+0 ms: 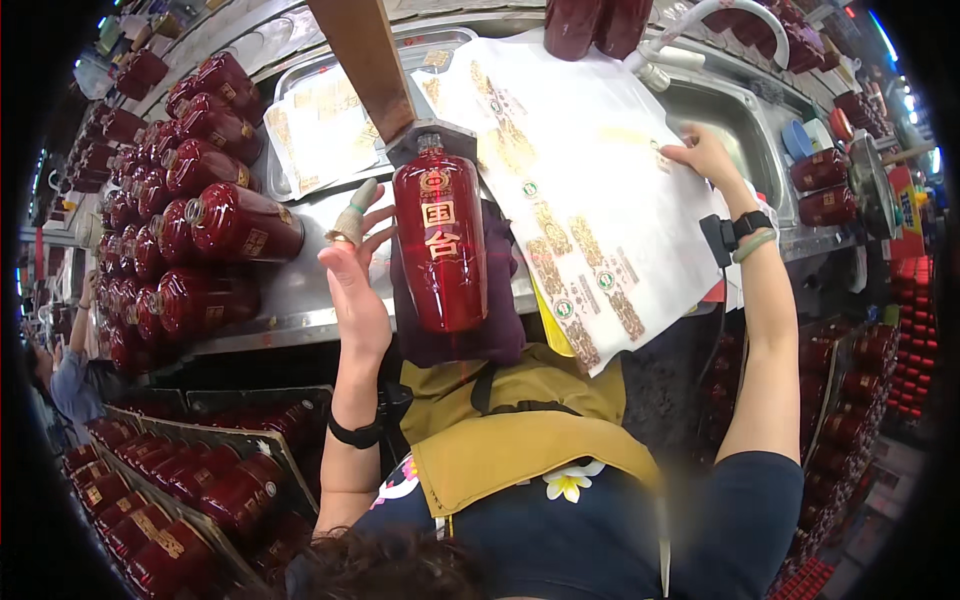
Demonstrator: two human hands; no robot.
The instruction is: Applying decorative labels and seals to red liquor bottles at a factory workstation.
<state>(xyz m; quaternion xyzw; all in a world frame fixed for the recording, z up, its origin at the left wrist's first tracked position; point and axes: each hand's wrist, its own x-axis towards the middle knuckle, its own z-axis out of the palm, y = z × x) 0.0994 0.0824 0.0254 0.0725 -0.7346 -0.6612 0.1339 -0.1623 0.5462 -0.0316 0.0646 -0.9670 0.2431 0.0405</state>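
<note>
A dark red glass bottle with gold characters lies on a purple cloth at the near edge of the metal worktable, its neck set into a grey holder under a brown wooden bar. My left hand is open just left of the bottle, fingers spread, with tape wrapped on one finger; whether it touches the bottle is unclear. My right hand rests flat on the far right edge of a white sheet of printed labels.
Many red bottles lie stacked on the table's left. A metal tray holds more label sheets. Trays of red bottles stand below left and at right. Another person stands at far left. A sink is behind the sheet.
</note>
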